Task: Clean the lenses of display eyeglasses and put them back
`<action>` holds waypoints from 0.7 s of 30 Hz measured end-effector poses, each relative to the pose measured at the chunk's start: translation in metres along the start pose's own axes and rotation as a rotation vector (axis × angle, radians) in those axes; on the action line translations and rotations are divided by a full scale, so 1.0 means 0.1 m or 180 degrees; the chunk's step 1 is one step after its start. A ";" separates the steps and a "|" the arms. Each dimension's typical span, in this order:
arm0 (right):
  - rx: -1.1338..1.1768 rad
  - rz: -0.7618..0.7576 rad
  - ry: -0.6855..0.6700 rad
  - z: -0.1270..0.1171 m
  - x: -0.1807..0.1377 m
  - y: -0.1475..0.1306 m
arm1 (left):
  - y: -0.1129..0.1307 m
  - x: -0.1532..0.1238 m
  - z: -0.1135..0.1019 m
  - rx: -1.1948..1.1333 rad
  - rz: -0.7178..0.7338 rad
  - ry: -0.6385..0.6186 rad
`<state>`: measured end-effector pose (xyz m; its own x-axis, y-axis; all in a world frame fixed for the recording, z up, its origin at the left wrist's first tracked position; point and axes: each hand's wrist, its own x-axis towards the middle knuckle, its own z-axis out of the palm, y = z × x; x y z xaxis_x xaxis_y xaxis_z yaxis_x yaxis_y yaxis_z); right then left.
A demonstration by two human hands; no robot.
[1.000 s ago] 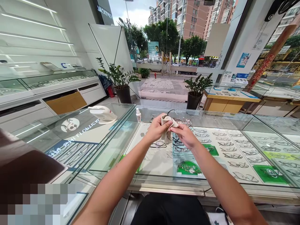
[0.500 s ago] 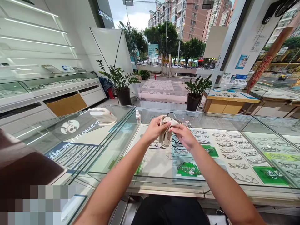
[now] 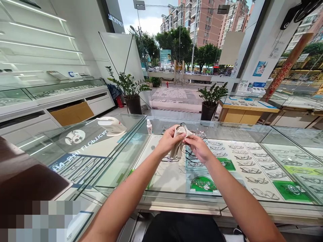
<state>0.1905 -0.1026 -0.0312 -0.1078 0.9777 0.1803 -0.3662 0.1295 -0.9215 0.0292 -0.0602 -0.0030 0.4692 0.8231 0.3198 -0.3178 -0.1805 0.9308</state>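
Observation:
My left hand [image 3: 168,140] is closed around a beige cloth [image 3: 177,152], the thumb pressing a fold of it. Thin dark-framed eyeglasses [image 3: 183,125] poke out above the cloth, which covers most of them. With its fingertips pinched together, my right hand [image 3: 201,148] grips the glasses at the cloth's right edge. Both hands meet above the glass display counter [image 3: 165,198]. A small white spray bottle [image 3: 149,127] stands upright on the counter, left of my hands.
Rows of eyeglasses [image 3: 246,163] and green display cards [image 3: 292,191] lie under the glass. A white handheld device [image 3: 112,125] rests on the left counter. Beyond the counter are two potted plants [image 3: 133,105]. A dark brown panel [image 3: 27,174] fills the lower left.
The view has tipped up slightly, so everything sits a little lower. My fingers have shifted a little on the cloth and glasses, and less of the glasses shows above the cloth.

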 end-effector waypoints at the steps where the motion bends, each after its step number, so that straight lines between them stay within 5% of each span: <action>1: 0.0051 0.0013 0.0023 0.00 0.00 0.00 | 0.01 0.00 0.00 -0.0017 0.0003 0.0012; 21: 0.0035 -0.0089 0.0097 0.00 0.00 -0.05 | -0.02 0.03 -0.08 -0.0020 -0.0032 0.0133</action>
<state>0.1927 -0.1034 -0.0265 -0.0693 0.9783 0.1951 -0.3788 0.1551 -0.9124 0.0246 -0.0534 -0.0059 0.4377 0.8467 0.3027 -0.3185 -0.1689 0.9328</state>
